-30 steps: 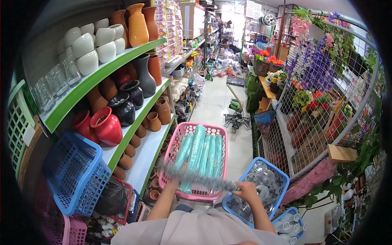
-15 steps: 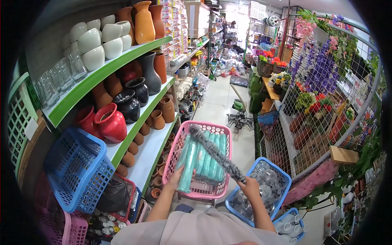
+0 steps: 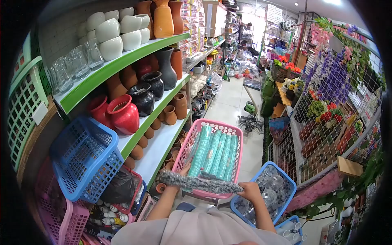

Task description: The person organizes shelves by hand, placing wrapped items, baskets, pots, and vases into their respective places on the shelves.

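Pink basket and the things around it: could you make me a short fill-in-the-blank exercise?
1. The fuzzy strip in the right hand is coloured ____.
2. The teal packages lie inside a basket coloured ____.
3. The shiny vases just left of the black vases are coloured ____.

Missing words: grey; pink; red.
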Available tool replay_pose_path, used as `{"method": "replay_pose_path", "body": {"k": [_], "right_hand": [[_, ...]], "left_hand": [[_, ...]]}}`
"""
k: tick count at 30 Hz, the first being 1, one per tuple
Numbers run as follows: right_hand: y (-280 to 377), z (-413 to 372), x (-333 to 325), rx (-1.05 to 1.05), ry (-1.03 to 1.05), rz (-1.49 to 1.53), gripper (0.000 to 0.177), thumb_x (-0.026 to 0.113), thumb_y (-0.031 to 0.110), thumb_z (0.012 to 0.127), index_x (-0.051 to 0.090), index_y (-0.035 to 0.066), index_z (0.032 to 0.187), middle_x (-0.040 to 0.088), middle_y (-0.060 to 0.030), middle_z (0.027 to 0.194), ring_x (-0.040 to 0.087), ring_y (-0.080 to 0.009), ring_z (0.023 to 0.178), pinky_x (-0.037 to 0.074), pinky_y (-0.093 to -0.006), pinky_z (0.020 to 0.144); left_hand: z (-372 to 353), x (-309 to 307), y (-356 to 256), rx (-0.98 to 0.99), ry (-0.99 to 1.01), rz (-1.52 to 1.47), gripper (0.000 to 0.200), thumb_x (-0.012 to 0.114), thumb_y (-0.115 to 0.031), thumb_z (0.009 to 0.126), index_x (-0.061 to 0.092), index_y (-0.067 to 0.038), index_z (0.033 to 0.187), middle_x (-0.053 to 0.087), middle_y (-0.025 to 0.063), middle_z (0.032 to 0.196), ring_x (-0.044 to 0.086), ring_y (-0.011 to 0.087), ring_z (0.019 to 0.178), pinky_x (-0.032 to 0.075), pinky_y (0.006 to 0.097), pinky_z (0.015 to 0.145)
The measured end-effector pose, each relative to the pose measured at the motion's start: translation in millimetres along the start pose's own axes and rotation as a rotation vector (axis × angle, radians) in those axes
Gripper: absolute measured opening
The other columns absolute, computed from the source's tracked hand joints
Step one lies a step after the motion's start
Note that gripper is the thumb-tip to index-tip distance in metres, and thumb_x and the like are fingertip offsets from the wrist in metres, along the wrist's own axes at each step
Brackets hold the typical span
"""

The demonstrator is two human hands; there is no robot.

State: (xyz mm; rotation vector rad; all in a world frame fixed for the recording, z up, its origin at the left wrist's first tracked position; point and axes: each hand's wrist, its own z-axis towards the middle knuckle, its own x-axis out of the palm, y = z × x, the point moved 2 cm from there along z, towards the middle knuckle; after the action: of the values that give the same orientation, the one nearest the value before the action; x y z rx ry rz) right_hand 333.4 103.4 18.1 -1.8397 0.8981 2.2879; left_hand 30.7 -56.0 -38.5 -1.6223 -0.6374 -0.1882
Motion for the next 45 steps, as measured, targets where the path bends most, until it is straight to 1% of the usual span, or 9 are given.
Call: {"method": "replay_pose_path", "body": {"k": [1,6,11,16,23,33,37,41,45], "right_hand": [[-1,3,1,-0.002,0.003,0.0,0.035,0.073,0.039,0.071,0.067,0.009,0.09,0.065,-0.0159,0.075,0.063,-0.0364,0.074,0.049,-0.0462,0.066],[6,16,-7,0.503,-0.175,0.124,0.038,0.075,0.037,0.068,0.069,0.013,0.096,0.066,-0.0157,0.082,0.063,-0.036,0.079,0.05,-0.0447,0.069],[7,18,4,0.094,-0.014,0.024,0.034,0.073,0.035,0.071,0.068,0.009,0.093,0.065,-0.02,0.078,0.064,-0.0374,0.077,0.049,-0.0465,0.066],[4,46,-8,0.593,-0.347,0.142,0.042,0.071,0.036,0.076,0.062,0.001,0.097,0.064,-0.0245,0.08,0.062,-0.043,0.079,0.048,-0.0475,0.068],[14,82,18,0.284,-0.467,0.158,0.045,0.064,0.015,0.08,0.047,0.011,0.121,0.061,-0.0199,0.098,0.06,-0.0401,0.088,0.048,-0.0444,0.072],[33,94,39,0.296,-0.189,-0.191,0.037,0.07,0.015,0.074,0.061,0.013,0.11,0.055,-0.0109,0.112,0.049,-0.0299,0.109,0.037,-0.048,0.085],[67,96,28,0.154,-0.482,-0.167,0.033,0.071,0.017,0.075,0.061,0.009,0.106,0.055,-0.0116,0.115,0.048,-0.0309,0.112,0.036,-0.0479,0.091],[114,98,53,0.109,-0.161,0.814,0.013,0.065,0.011,0.086,0.062,0.002,0.095,0.061,-0.0086,0.093,0.059,-0.0142,0.077,0.046,-0.0275,0.067],[202,71,74,-0.193,0.365,0.971,0.029,0.067,0.015,0.086,0.056,0.002,0.109,0.063,-0.0071,0.098,0.06,-0.0127,0.089,0.048,-0.0272,0.074]], "left_hand": [[-2,5,-6,0.301,0.039,0.166,0.052,0.037,-0.039,0.1,0.031,-0.01,0.144,0.053,0.0106,0.123,0.06,0.0185,0.094,0.053,0.0335,0.077],[-21,17,-19,0.086,0.09,-0.15,0.05,0.04,-0.032,0.1,0.029,-0.012,0.145,0.052,0.0071,0.126,0.059,0.0159,0.092,0.051,0.0318,0.077],[-15,-13,0,-0.013,-0.235,0.369,0.053,0.038,-0.027,0.101,0.022,-0.005,0.147,0.044,0.0113,0.137,0.047,0.0199,0.118,0.037,0.0296,0.099],[-26,5,-18,0.208,-0.023,0.356,0.056,0.039,-0.032,0.1,0.024,-0.006,0.147,0.031,0.0082,0.147,0.032,0.0168,0.133,0.024,0.0272,0.108],[-45,-10,-13,0.114,-0.122,0.179,0.056,0.04,-0.031,0.1,0.024,-0.007,0.147,0.032,0.0075,0.146,0.034,0.0156,0.131,0.028,0.0262,0.106],[-93,-5,-31,0.237,-0.275,0.316,0.054,0.039,-0.025,0.1,0.023,-0.004,0.147,0.031,0.0077,0.147,0.03,0.0152,0.133,0.023,0.0278,0.109],[-106,0,-41,0.264,-0.274,0.356,0.053,0.041,-0.026,0.1,0.025,-0.008,0.147,0.033,0.0062,0.146,0.03,0.0143,0.133,0.025,0.0268,0.108],[-136,15,-44,0.186,-0.217,0.153,0.056,0.047,-0.023,0.099,0.021,-0.016,0.148,0.044,0.0091,0.133,0.062,0.0161,0.084,0.054,0.0284,0.071],[-188,25,-50,0.501,-0.331,0.425,0.067,0.054,-0.006,0.092,0.017,-0.008,0.148,0.025,0.0098,0.149,0.041,0.0206,0.127,0.036,0.0331,0.104]]}}
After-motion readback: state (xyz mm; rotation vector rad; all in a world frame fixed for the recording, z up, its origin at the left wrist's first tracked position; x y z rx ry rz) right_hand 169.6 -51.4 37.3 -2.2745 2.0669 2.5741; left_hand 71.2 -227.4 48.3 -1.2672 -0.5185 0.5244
